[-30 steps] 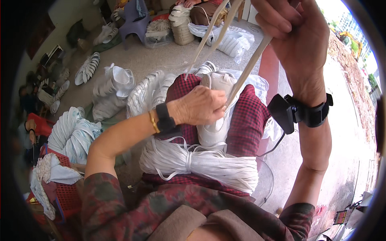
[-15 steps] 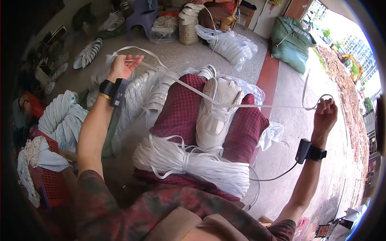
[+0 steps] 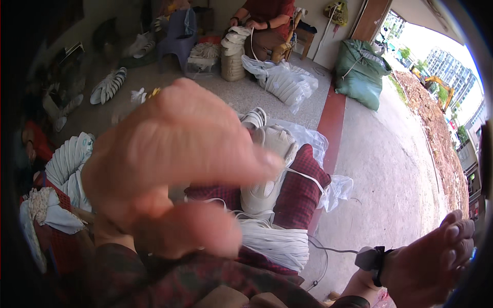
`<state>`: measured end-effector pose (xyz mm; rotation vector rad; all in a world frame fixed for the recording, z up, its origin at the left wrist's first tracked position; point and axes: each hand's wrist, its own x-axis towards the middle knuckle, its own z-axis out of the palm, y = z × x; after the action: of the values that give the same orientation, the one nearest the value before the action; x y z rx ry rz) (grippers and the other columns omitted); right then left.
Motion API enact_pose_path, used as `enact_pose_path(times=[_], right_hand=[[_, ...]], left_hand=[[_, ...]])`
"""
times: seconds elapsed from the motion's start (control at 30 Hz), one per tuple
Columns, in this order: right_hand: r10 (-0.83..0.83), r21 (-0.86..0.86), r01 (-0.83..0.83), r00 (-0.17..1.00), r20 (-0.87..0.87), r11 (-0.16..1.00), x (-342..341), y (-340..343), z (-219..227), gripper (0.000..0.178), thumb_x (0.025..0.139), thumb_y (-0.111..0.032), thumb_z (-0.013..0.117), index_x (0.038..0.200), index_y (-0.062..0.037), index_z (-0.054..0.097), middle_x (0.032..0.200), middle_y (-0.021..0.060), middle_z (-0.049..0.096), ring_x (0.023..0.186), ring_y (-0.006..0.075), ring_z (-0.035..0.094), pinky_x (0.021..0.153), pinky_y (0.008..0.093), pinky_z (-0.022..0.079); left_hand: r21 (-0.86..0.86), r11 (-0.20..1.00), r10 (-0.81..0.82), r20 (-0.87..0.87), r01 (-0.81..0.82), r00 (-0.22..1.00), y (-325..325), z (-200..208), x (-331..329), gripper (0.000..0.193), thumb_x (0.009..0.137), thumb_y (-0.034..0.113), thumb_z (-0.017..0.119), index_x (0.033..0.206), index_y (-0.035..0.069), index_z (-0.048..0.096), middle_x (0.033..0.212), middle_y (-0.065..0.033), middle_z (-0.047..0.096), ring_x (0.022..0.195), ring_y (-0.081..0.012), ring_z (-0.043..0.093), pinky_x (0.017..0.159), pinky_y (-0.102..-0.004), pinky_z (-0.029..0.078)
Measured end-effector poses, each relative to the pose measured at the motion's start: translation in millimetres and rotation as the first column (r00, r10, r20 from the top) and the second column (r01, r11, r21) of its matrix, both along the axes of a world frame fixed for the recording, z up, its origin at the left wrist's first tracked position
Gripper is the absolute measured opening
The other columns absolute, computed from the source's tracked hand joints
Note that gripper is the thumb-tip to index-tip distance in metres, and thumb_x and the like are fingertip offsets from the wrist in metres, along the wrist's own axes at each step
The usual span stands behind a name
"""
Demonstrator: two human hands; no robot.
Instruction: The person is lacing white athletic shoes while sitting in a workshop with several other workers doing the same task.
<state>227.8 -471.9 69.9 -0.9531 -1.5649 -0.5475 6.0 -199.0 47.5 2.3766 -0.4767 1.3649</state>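
Pulled straight moments ago, the lace (image 3: 307, 176) now drapes right of the shoe (image 3: 262, 195), which rests between the legs (image 3: 303, 200), that pull seemingly done, though whether the left hand (image 3: 174, 138) or right hand (image 3: 431, 264) holds anything in its fingers I cannot tell.

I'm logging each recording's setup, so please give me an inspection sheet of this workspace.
Surface: dark-red checked fabric covering the legs.
Job's things: pale shoe between the legs, partly hidden; white lace across the fabric; bundle of white laces nearer the body.
Clutter: red basket at left; bagged pale stack on the floor.
Hands: left hand blurred in the foreground; right hand at lower right, fingers curled; both grips unclear.
Cables: dark cable at the right wrist device.
Surroundings: seated co-worker, green sack.
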Motion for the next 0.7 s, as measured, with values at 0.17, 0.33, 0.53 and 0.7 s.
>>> enact_pose_path(times=[0.17, 0.33, 0.53, 0.7], right_hand=[[0.104, -0.057, -0.103, 0.994, 0.022, 0.993, 7.6, -11.4, 18.8, 0.034, 0.101, -0.032, 0.056, 0.116, -0.0029, 0.062, 0.104, 0.0169, 0.067, 0.100, 0.0304, 0.063, 0.086, 0.0375, 0.052], [0.215, -0.113, -0.209, 0.976, 0.037, 0.971, 7.2, -3.7, 28.7, 0.030, 0.102, -0.030, 0.055, 0.112, -0.0028, 0.063, 0.099, 0.0164, 0.067, 0.097, 0.0305, 0.063, 0.084, 0.0388, 0.052], [0.341, -0.283, -0.333, 0.940, -0.020, 0.899, 14.1, -11.3, 40.2, 0.027, 0.103, -0.027, 0.054, 0.108, -0.0025, 0.064, 0.094, 0.0158, 0.067, 0.094, 0.0305, 0.063, 0.081, 0.0404, 0.052], [0.457, -0.440, -0.435, 0.887, -0.061, 0.786, 17.6, -12.5, 55.9, 0.025, 0.104, -0.025, 0.053, 0.104, -0.0023, 0.065, 0.089, 0.0153, 0.066, 0.092, 0.0305, 0.063, 0.079, 0.0417, 0.052]], left_hand=[[0.096, 0.984, -0.157, 0.088, 0.148, 0.984, -21.0, 29.2, 4.9, 0.037, 0.104, 0.044, 0.052, 0.106, 0.007, 0.060, 0.088, -0.0100, 0.064, 0.073, -0.0222, 0.060, 0.072, -0.0358, 0.052], [0.163, 0.971, -0.190, 0.081, 0.175, 0.978, -10.8, 48.7, 15.0, 0.035, 0.103, 0.040, 0.052, 0.106, 0.007, 0.061, 0.088, -0.0101, 0.065, 0.074, -0.0226, 0.060, 0.072, -0.0359, 0.053], [0.118, 0.969, -0.223, 0.055, 0.215, 0.973, -14.0, 48.8, 34.1, 0.032, 0.103, 0.037, 0.052, 0.106, 0.006, 0.061, 0.088, -0.0102, 0.066, 0.075, -0.0230, 0.061, 0.072, -0.0360, 0.053], [0.070, 0.973, -0.224, 0.075, 0.219, 0.972, -13.6, 42.8, 46.5, 0.029, 0.103, 0.033, 0.052, 0.105, 0.006, 0.062, 0.089, -0.0103, 0.066, 0.075, -0.0235, 0.062, 0.072, -0.0360, 0.053]])
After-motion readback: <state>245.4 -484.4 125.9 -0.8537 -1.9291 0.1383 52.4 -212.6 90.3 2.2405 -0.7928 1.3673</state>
